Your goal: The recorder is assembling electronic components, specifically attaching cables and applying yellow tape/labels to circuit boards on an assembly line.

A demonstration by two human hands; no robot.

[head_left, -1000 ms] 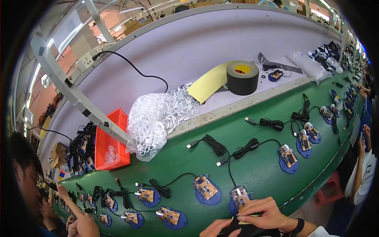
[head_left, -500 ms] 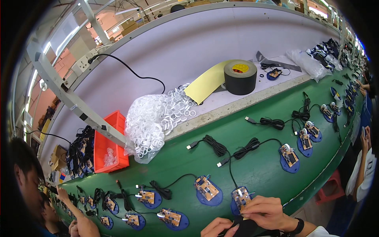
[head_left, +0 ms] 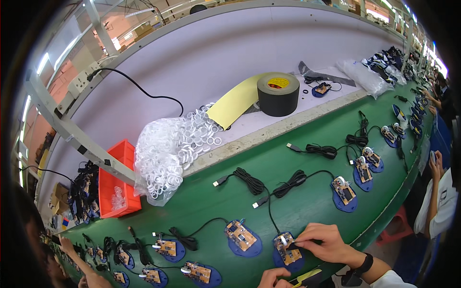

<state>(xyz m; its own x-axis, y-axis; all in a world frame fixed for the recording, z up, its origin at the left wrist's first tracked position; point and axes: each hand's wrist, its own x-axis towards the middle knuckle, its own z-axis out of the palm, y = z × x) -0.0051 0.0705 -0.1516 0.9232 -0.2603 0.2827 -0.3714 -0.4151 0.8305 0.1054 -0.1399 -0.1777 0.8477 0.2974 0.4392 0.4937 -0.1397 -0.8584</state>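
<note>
Directly in front of me a blue mouse base with a tan circuit board (head_left: 287, 250) lies on the green belt, its cable running up and away. My right hand (head_left: 326, 244) reaches over the board's right side, thumb and forefinger pinched on a small black piece against it. Lower down, at the picture's edge, my left hand (head_left: 274, 279) is closed, its fingertips beside a dark strip with yellow backing (head_left: 307, 277); the hand is partly cut off. Just left lies another mouse base with a board (head_left: 244, 236), untouched.
More mouse bases with coiled cables (head_left: 248, 181) line the green belt (head_left: 211, 206). Behind it stand a large black tape roll (head_left: 278, 100), a bag of white rings (head_left: 161, 158) and a red bin (head_left: 129, 204). Other people's hands (head_left: 436, 165) work at both sides.
My right hand has moved from the strip at the board's lower edge up onto its right side. My left hand has stayed low near the strip, whose yellow backing now shows. The view has shifted slightly.
</note>
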